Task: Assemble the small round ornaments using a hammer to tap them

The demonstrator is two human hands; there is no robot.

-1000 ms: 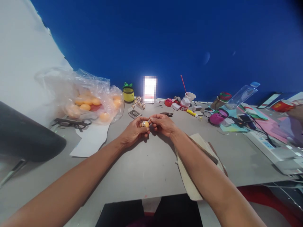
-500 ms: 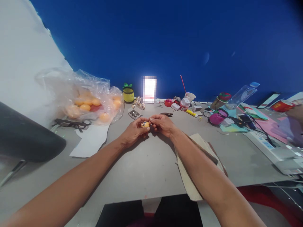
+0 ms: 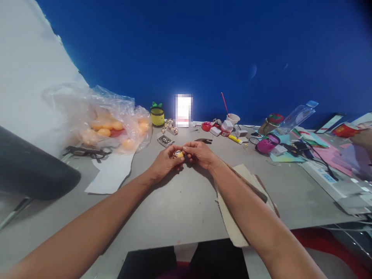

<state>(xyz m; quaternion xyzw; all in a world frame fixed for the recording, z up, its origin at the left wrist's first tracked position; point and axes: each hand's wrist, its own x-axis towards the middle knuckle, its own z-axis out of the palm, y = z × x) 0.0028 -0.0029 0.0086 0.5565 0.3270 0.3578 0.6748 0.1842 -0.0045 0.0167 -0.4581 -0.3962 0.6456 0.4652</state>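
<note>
Between the thumb and fingers of my left hand (image 3: pixel 168 161) is an orange ball (image 3: pixel 178 154) partly covered with shiny metallic studs. My right hand (image 3: pixel 199 153) is beside it, thumb and fingertips pinched together close to the ball's right side. Whatever sits in that pinch is too small to make out. Just beyond my left hand lies a small open box (image 3: pixel 165 140) of shiny metal pieces. Several similarly studded balls (image 3: pixel 170 126) are behind the box. A hammer (image 3: pixel 203 140) lies past my right hand, its handle running under my right forearm.
At the left are a plastic bag (image 3: pixel 113 124) of orange balls, glasses (image 3: pixel 87 152), white paper (image 3: pixel 113 176) and a dark cylinder (image 3: pixel 35 166). A folded cloth (image 3: pixel 232 217) lies beneath my right forearm. Farther right are a paper cup (image 3: pixel 233 118), a yellow tube (image 3: pixel 235 139) and a power strip (image 3: pixel 328 178).
The ball has turned slightly in my left hand, showing more of its studded side. My right fingertips have shifted a little beside it.
</note>
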